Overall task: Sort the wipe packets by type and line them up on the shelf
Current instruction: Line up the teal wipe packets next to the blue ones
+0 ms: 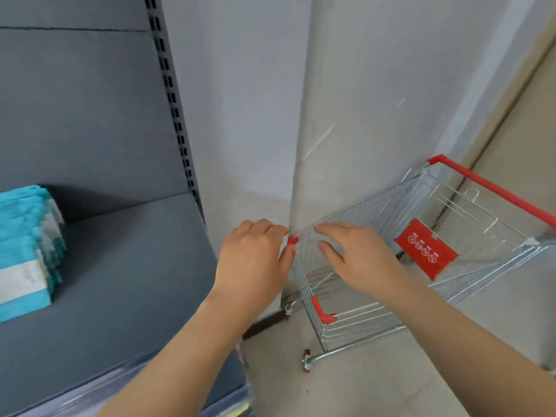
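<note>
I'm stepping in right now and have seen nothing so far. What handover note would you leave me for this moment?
Left hand: at the cart's front corner, fingers by the red cap; grip unclear.
Right hand: open over the cart rim, holding nothing.
Wipe packets: teal ones lined up on the shelf, far left.
Done: that teal row is shelved.
Left: no packets show in the cart; look elsewhere for other types.

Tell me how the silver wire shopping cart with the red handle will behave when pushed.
The silver wire shopping cart should roll easily: a red-hubbed caster rests on smooth floor. It looks empty, so probably light. Its wire sides should stay stiff.
</note>
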Demonstrator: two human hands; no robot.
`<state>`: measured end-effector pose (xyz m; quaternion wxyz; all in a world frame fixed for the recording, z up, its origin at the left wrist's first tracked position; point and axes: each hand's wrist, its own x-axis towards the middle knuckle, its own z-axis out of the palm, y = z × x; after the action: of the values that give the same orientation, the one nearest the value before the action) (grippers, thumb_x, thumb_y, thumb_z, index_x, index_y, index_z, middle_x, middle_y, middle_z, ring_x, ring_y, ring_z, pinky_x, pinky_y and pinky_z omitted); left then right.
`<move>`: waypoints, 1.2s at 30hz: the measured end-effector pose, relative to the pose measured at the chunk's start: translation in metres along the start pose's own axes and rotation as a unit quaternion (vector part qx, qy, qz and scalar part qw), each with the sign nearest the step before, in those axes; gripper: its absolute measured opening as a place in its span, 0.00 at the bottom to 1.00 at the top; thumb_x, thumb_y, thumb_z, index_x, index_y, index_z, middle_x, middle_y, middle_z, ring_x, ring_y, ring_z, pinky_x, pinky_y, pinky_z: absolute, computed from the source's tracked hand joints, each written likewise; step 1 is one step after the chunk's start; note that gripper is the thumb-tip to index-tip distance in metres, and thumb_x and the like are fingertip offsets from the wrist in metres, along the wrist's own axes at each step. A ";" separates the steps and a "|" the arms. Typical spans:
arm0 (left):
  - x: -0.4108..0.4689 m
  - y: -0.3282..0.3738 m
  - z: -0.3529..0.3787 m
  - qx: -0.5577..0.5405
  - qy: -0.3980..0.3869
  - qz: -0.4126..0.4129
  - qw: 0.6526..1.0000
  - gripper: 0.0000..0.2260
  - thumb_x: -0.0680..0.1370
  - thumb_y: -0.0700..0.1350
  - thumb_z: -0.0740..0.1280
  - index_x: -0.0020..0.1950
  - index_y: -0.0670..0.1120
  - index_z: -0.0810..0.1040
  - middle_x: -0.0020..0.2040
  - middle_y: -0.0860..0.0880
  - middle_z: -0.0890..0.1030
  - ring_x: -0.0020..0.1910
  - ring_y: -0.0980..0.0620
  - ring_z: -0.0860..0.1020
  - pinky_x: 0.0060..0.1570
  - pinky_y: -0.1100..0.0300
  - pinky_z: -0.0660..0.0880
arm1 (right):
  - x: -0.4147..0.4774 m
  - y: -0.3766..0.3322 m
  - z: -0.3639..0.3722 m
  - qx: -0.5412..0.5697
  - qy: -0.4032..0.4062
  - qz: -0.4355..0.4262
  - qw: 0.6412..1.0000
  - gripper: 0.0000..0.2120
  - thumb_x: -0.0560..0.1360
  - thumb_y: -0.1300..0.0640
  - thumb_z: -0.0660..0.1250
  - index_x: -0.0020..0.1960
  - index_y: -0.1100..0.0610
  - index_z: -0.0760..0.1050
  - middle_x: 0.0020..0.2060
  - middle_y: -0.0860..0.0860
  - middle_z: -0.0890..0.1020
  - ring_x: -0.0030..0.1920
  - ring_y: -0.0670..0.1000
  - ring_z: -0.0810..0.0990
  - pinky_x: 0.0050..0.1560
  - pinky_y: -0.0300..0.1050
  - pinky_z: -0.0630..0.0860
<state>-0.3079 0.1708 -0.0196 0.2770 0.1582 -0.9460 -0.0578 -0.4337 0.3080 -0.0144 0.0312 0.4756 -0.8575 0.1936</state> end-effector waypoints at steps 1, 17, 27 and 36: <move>0.010 0.020 0.017 -0.007 -0.010 0.004 1.000 0.11 0.71 0.49 0.66 0.46 0.45 0.83 0.40 0.48 0.83 0.39 0.44 0.80 0.39 0.52 0.78 | -0.005 0.025 -0.005 -0.008 -0.003 0.014 1.000 0.13 0.79 0.57 0.61 0.61 0.57 0.77 0.57 0.55 0.82 0.56 0.56 0.80 0.56 0.53 0.76; 0.159 0.146 0.314 -0.003 -0.228 -0.008 0.974 0.14 0.81 0.53 0.56 0.63 0.53 0.75 0.57 0.53 0.78 0.56 0.52 0.74 0.54 0.58 0.69 | 0.030 0.364 0.033 -0.086 -0.158 0.169 0.969 0.14 0.80 0.54 0.54 0.59 0.53 0.75 0.50 0.50 0.81 0.48 0.51 0.78 0.47 0.46 0.75; 0.268 0.121 0.514 -0.005 -0.352 -0.054 0.934 0.14 0.81 0.52 0.59 0.64 0.53 0.75 0.53 0.53 0.78 0.45 0.56 0.71 0.45 0.62 0.71 | 0.130 0.531 0.124 0.019 -0.175 0.284 0.943 0.14 0.80 0.55 0.59 0.62 0.55 0.76 0.57 0.53 0.81 0.55 0.54 0.79 0.57 0.50 0.75; 0.265 0.089 0.700 -0.061 -0.445 -0.170 0.877 0.19 0.80 0.51 0.61 0.71 0.51 0.69 0.65 0.49 0.75 0.61 0.49 0.74 0.56 0.55 0.72 | 0.174 0.668 0.284 0.151 -0.178 0.373 0.898 0.17 0.77 0.57 0.64 0.64 0.60 0.76 0.60 0.55 0.80 0.58 0.52 0.79 0.63 0.51 0.73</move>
<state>-0.9228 0.1824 -0.4561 -0.1780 0.2570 -0.9226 -0.2262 -1.0443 0.3807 -0.4370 -0.2685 0.1468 -0.9236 0.2308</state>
